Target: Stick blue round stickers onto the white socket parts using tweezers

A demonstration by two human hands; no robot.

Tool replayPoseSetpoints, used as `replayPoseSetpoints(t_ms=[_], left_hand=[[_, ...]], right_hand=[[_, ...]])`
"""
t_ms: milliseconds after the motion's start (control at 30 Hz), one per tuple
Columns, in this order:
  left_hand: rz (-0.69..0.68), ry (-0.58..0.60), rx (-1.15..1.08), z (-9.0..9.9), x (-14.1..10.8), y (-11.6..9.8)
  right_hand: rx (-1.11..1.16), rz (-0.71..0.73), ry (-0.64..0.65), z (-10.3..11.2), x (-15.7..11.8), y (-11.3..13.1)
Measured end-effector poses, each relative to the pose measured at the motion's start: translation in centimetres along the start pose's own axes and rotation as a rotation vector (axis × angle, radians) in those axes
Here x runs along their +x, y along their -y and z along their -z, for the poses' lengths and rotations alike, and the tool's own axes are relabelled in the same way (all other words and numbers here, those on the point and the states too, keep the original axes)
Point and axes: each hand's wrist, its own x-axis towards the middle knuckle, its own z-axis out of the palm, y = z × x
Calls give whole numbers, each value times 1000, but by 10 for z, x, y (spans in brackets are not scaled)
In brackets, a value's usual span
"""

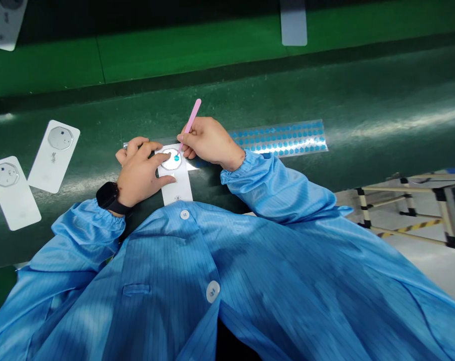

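- left hand (142,173): fingers spread open, pinning white card (174,188) steady
- right hand (209,143): fingers closed on pink tweezers (190,120), tip at blue dot (176,158)
- blue dot sheet (280,139) at 3 o'clock, within reach

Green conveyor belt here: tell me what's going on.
A person in a blue smock is working at the green conveyor belt. Their right hand holds pink tweezers, tips at a small blue dot on the round panel of a white card. Their left hand rests on the card. A clear strip of blue dots lies beyond, with two more white cards to the left.
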Motion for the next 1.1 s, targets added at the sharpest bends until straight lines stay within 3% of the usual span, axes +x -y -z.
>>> replayPoseSetpoints(t_ms=[367,533,767,1100], left_hand=[[-78,76,70,9,4,-7],[-50,122,111,15,7,-13],[-48,136,142,20,5,-12],[-42,151,180,24,6,-14]], right_hand=[[-21,58,-3,-1,5,-8],[-28,71,-2,0,3,-4],[208,-83,-8,4,5,3],[283,-79,14,4,7,2]])
